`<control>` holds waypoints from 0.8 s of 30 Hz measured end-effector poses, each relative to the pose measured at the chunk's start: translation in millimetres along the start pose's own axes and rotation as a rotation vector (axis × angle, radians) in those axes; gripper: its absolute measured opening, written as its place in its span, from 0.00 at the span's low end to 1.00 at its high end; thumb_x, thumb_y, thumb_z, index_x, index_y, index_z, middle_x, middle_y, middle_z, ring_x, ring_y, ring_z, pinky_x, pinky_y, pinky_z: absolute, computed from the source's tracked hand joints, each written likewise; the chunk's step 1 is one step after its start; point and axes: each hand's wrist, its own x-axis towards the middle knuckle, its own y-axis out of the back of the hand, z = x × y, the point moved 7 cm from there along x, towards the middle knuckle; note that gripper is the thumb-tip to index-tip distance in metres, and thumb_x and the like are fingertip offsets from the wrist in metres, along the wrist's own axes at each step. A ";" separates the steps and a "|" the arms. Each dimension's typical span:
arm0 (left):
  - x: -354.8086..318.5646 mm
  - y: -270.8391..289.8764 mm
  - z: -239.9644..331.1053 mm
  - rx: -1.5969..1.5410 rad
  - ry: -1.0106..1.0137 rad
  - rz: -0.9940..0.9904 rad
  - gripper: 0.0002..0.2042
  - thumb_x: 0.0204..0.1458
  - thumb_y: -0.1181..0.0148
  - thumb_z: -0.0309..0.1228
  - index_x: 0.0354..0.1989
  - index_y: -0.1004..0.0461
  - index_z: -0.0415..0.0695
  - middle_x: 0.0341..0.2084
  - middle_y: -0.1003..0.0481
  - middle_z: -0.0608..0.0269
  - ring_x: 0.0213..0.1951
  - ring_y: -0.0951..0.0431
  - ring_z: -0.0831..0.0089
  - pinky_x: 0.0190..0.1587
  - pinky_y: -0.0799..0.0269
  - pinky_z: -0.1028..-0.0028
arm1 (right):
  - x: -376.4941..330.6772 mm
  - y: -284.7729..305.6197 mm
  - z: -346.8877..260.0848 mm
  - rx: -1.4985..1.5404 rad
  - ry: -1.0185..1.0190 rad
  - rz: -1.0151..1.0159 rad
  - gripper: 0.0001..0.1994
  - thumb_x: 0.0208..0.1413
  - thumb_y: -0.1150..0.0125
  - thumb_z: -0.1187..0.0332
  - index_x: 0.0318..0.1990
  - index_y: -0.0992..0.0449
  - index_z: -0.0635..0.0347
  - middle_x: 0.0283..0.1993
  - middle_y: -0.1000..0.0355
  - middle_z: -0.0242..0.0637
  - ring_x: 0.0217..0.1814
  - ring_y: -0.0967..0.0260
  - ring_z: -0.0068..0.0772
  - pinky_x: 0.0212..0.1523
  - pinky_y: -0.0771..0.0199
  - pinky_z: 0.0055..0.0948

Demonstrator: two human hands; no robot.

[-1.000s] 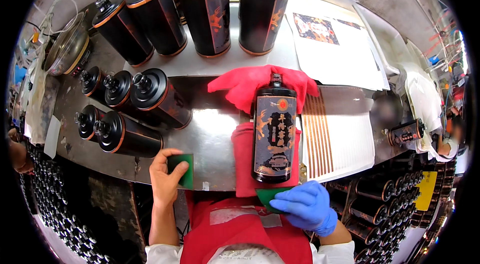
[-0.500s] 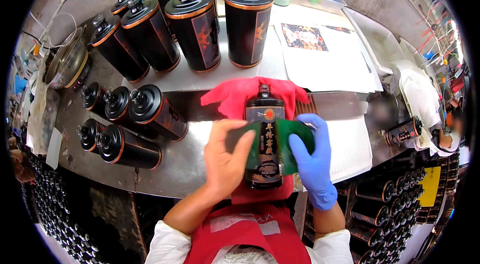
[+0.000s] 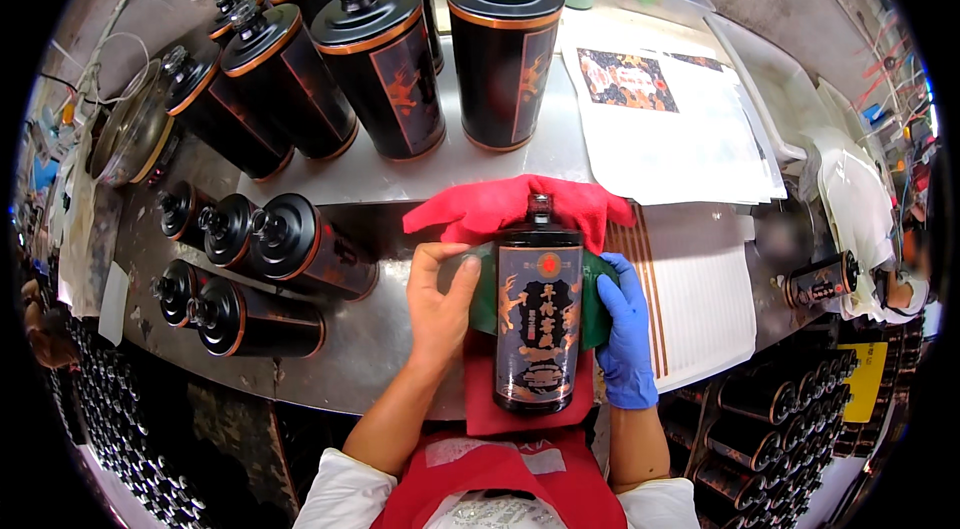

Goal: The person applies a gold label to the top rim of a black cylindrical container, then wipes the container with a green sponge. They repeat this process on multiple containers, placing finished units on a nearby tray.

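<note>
Holding flat green scrapers against both sides of the black bottle [image 3: 538, 334], the bare left hand [image 3: 440, 304] pinches the left scraper [image 3: 484, 299] and the gloved right hand [image 3: 624, 329] the right scraper [image 3: 596, 309]. The bottle rests on red cloth [image 3: 479, 384] mid-desk [image 3: 350, 354], neck to the far side. Its front label seems placed; its shoulder shows no copper band, unlike the far-left bottles [image 3: 360, 74]. Copper strips [image 3: 645, 314] remain on paper at right, apparently still to be used.

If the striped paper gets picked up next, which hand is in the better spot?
Probably the right hand, gloved in blue: it is close to the striped paper. The left hand is farther off, across the bottle. Each seems to hold a green pad, so neither looks free.
</note>
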 end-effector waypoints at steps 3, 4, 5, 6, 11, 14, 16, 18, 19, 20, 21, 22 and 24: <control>3.7 11.2 13.1 0.272 -0.074 0.000 0.08 0.51 0.42 0.24 0.38 0.32 0.39 0.33 0.30 0.63 0.38 0.30 0.78 0.42 0.34 0.78 | -1.5 15.1 -6.1 -0.256 0.058 0.050 0.14 0.55 0.50 0.74 0.50 0.36 0.61 0.44 0.32 0.34 0.43 0.33 0.22 0.44 0.30 0.22; -1.0 13.5 29.3 0.318 -0.084 0.031 0.09 0.51 0.42 0.25 0.38 0.32 0.39 0.33 0.30 0.63 0.36 0.29 0.77 0.40 0.32 0.77 | -4.6 10.7 -19.1 -0.305 0.136 0.061 0.14 0.55 0.49 0.75 0.50 0.36 0.60 0.44 0.32 0.34 0.43 0.34 0.22 0.44 0.31 0.22; -5.3 9.6 42.6 0.150 0.000 0.042 0.10 0.50 0.41 0.26 0.39 0.33 0.40 0.31 0.29 0.62 0.33 0.28 0.76 0.37 0.31 0.76 | -12.0 4.9 -39.1 -0.354 0.214 0.074 0.15 0.54 0.48 0.76 0.50 0.36 0.60 0.43 0.32 0.34 0.43 0.34 0.22 0.44 0.31 0.21; -13.9 -1.2 61.5 0.196 -0.049 -0.016 0.09 0.50 0.41 0.25 0.38 0.33 0.40 0.31 0.30 0.64 0.34 0.29 0.78 0.38 0.32 0.77 | -22.8 -3.9 -56.5 -0.406 0.276 0.080 0.15 0.54 0.47 0.76 0.49 0.35 0.60 0.43 0.32 0.34 0.43 0.35 0.22 0.44 0.32 0.21; -4.9 -38.6 76.2 0.369 -0.203 -0.154 0.11 0.49 0.40 0.26 0.38 0.34 0.38 0.30 0.29 0.59 0.33 0.29 0.73 0.38 0.33 0.73 | -39.2 -72.2 -83.7 -0.790 0.419 -0.092 0.15 0.54 0.46 0.76 0.50 0.36 0.60 0.42 0.31 0.35 0.42 0.33 0.24 0.44 0.31 0.23; 1.9 -27.0 55.1 0.237 -0.150 -0.132 0.10 0.49 0.40 0.25 0.37 0.34 0.38 0.31 0.32 0.61 0.36 0.32 0.75 0.42 0.35 0.75 | -23.8 -45.3 -66.2 -0.525 0.368 -0.074 0.15 0.55 0.47 0.76 0.50 0.36 0.60 0.43 0.32 0.33 0.44 0.34 0.23 0.46 0.32 0.23; 2.6 -21.4 50.7 0.212 -0.135 -0.107 0.09 0.49 0.40 0.24 0.36 0.34 0.38 0.31 0.33 0.63 0.36 0.32 0.76 0.42 0.35 0.76 | -17.6 -31.1 -49.8 -0.376 0.250 -0.026 0.14 0.55 0.47 0.73 0.49 0.35 0.60 0.41 0.33 0.31 0.41 0.35 0.19 0.42 0.33 0.19; 0.1 -13.7 44.3 0.185 -0.067 -0.076 0.09 0.48 0.40 0.23 0.36 0.34 0.38 0.31 0.33 0.64 0.37 0.33 0.77 0.44 0.36 0.76 | -13.9 -21.4 -35.9 -0.249 0.142 -0.001 0.14 0.55 0.48 0.73 0.49 0.35 0.59 0.41 0.32 0.32 0.41 0.35 0.19 0.42 0.32 0.19; -1.0 -7.3 33.3 0.176 -0.059 -0.063 0.09 0.48 0.40 0.23 0.36 0.34 0.38 0.31 0.33 0.64 0.37 0.33 0.77 0.45 0.37 0.76 | -12.8 -16.6 -30.1 -0.199 0.114 0.002 0.13 0.56 0.48 0.72 0.49 0.35 0.59 0.41 0.31 0.32 0.40 0.34 0.19 0.40 0.31 0.19; -1.5 -1.8 22.3 0.167 -0.052 -0.050 0.09 0.48 0.40 0.22 0.36 0.34 0.38 0.31 0.33 0.64 0.37 0.33 0.76 0.45 0.37 0.76 | -11.4 -12.1 -24.8 -0.149 0.092 0.007 0.13 0.55 0.48 0.73 0.49 0.35 0.59 0.41 0.31 0.32 0.39 0.34 0.19 0.40 0.31 0.19; 0.5 -0.6 12.3 0.216 -0.015 -0.073 0.09 0.47 0.40 0.23 0.35 0.33 0.38 0.32 0.32 0.63 0.38 0.32 0.75 0.45 0.37 0.76 | -8.0 -10.2 -21.3 -0.107 0.071 0.009 0.13 0.55 0.48 0.73 0.49 0.35 0.60 0.41 0.31 0.32 0.39 0.34 0.19 0.40 0.31 0.20; -0.9 -1.4 5.1 0.315 0.019 -0.128 0.09 0.48 0.41 0.23 0.36 0.33 0.38 0.32 0.30 0.62 0.39 0.31 0.74 0.45 0.36 0.75 | -6.4 -8.6 -20.3 -0.064 0.050 0.011 0.13 0.55 0.48 0.74 0.49 0.35 0.60 0.40 0.31 0.32 0.39 0.34 0.19 0.40 0.31 0.20; -8.0 6.4 21.7 0.437 -0.119 -0.057 0.09 0.48 0.41 0.22 0.37 0.34 0.38 0.31 0.30 0.61 0.38 0.30 0.75 0.43 0.34 0.76 | -11.6 2.8 -33.4 -0.279 0.121 0.049 0.14 0.54 0.49 0.75 0.49 0.35 0.60 0.40 0.32 0.32 0.39 0.34 0.19 0.41 0.31 0.20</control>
